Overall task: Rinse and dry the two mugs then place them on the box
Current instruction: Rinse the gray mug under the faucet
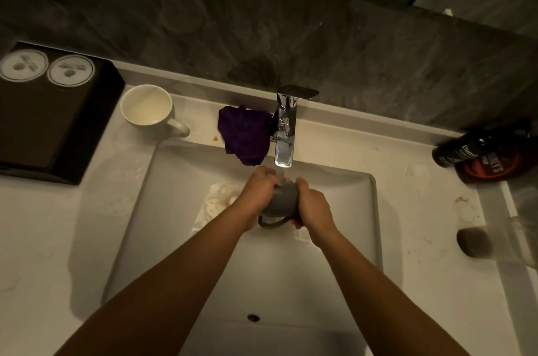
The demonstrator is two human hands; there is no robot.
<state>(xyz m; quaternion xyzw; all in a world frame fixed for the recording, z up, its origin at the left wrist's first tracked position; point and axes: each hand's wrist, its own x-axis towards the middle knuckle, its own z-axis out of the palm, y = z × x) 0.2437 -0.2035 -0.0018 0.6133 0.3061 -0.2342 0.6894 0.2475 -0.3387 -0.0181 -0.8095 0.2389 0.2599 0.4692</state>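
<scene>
Both hands are wrapped around the grey mug (281,200), so neither one is free right now: the left hand (257,189) is clamped on its left side and the right hand (313,205) on its right, with the mug held low over the sink (334,283) and directly under the spout of the faucet (285,128). A thin stream of water seems to be landing between the hands, though it's blurry there and hard to call. The mug is tipped, its long axis running roughly toward the faucet, with the mouth up near the stream and the handle loop hanging at the near end, down toward the wrists. Count-wise, two mugs can be seen: the grey one being held and a white mug (147,105) parked upright on the bench at back left, handle pointing right. That one sits well apart from the hands, up and to the left, so the left hand is clearly the closer one for it. One purple cloth (244,134) is bunched just left of the faucet base, close above the left hand, which is handy for drying. One black box (52,119) lies at far left, just beside the white mug, with two round white discs on top. Rinsing looks like the step in hand, with drying and placing not yet done. A couple of dark bottles (477,154) are lying over on the right, out of the way.
</scene>
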